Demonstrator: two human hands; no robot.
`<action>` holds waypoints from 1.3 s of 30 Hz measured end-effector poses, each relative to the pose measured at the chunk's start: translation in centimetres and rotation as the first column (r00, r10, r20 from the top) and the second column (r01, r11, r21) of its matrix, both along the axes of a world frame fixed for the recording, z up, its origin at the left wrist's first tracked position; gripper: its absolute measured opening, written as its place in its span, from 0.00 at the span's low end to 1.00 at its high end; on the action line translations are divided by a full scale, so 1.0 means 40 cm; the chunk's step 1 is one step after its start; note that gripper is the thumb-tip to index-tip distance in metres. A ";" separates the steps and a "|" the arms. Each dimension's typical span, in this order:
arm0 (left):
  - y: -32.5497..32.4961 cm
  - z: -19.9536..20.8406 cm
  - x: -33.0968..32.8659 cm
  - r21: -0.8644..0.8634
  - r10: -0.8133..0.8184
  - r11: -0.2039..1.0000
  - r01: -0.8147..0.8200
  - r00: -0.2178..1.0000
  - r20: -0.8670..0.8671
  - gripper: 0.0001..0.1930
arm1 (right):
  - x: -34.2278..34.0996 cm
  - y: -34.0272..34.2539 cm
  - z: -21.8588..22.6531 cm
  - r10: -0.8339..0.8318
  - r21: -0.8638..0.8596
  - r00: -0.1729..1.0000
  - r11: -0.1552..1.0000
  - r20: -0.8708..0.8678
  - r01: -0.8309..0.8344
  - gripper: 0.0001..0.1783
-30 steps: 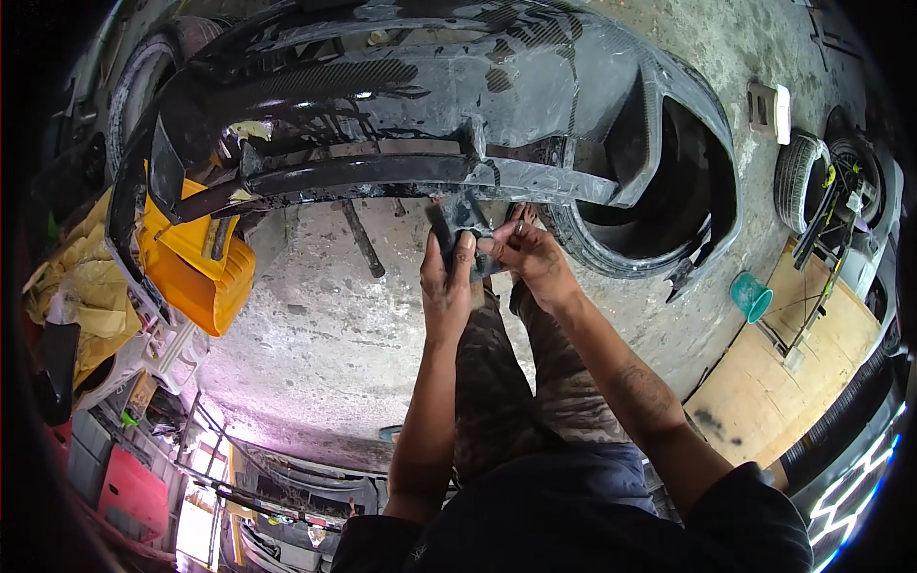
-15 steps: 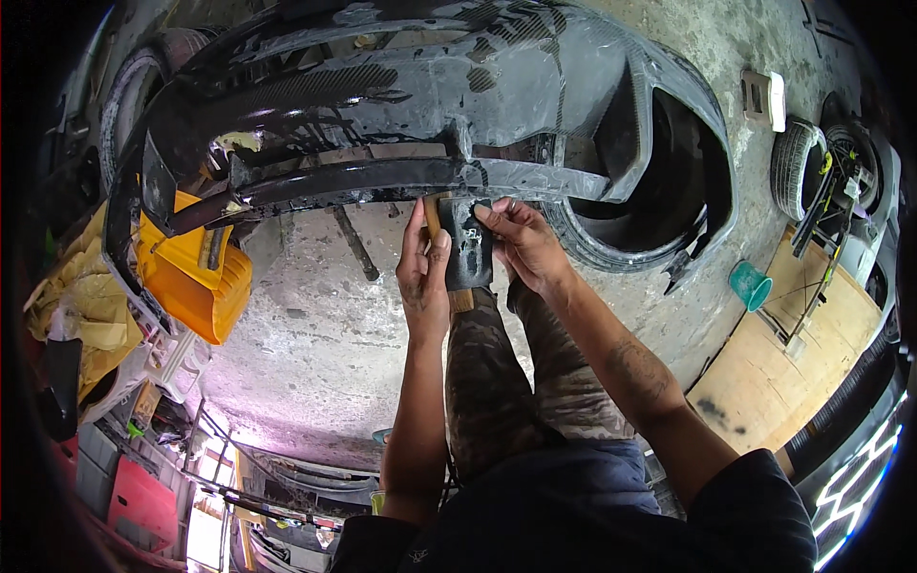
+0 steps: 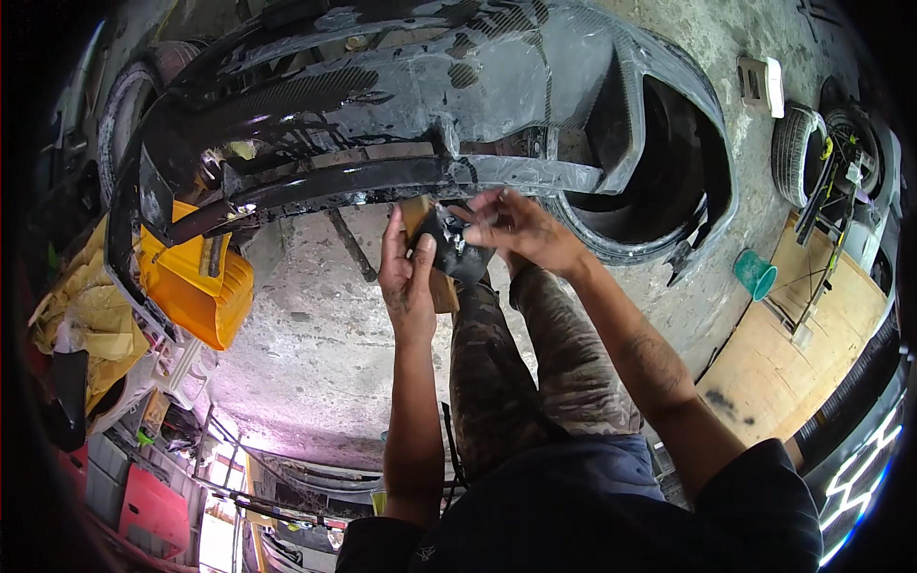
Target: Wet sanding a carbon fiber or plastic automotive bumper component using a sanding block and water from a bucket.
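Note:
Held upright in my left hand is a wooden block, with the thumb pressing a black sheet that looks like wet sandpaper against it. The sheet is bent and carries whitish wet smears. My right hand has its thumb on the sheet's right side, fingers curled at its upper edge and slightly blurred. Just beyond both hands lies a car bumper, dark grey and black with wet, scuffed patches. Its lower bar runs close above the block's top end.
Under the bumper's right end lies a tyre. A yellow plastic bin sits at left beside crumpled brown paper. To the right are a green bucket, a plywood sheet and another tyre.
The block and sheet have moved slightly left and tilted. The sheet, flat along the block before, is now bent, with my right fingers lifted higher at its upper edge.

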State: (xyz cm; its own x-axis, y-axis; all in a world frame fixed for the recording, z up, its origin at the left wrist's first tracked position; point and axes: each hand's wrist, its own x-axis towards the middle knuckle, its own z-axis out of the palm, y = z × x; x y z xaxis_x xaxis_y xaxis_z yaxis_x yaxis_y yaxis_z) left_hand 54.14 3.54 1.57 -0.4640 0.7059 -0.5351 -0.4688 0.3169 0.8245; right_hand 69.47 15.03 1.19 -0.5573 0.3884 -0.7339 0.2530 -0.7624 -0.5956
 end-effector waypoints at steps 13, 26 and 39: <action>-0.029 0.012 -0.040 -0.078 -0.299 0.951 0.299 0.954 0.018 0.33 | 0.063 -0.049 -0.022 -0.063 -0.106 0.991 0.993 -0.120 0.050 0.19; -0.040 0.011 0.006 -0.071 -0.275 0.958 0.277 0.961 0.036 0.31 | 0.062 -0.063 -0.030 -0.146 0.033 0.987 0.988 -0.073 0.149 0.19; -0.044 0.020 0.035 -0.020 -0.145 0.989 0.147 0.986 0.087 0.30 | 0.016 -0.112 -0.078 -0.159 0.508 0.975 0.859 0.156 0.059 0.22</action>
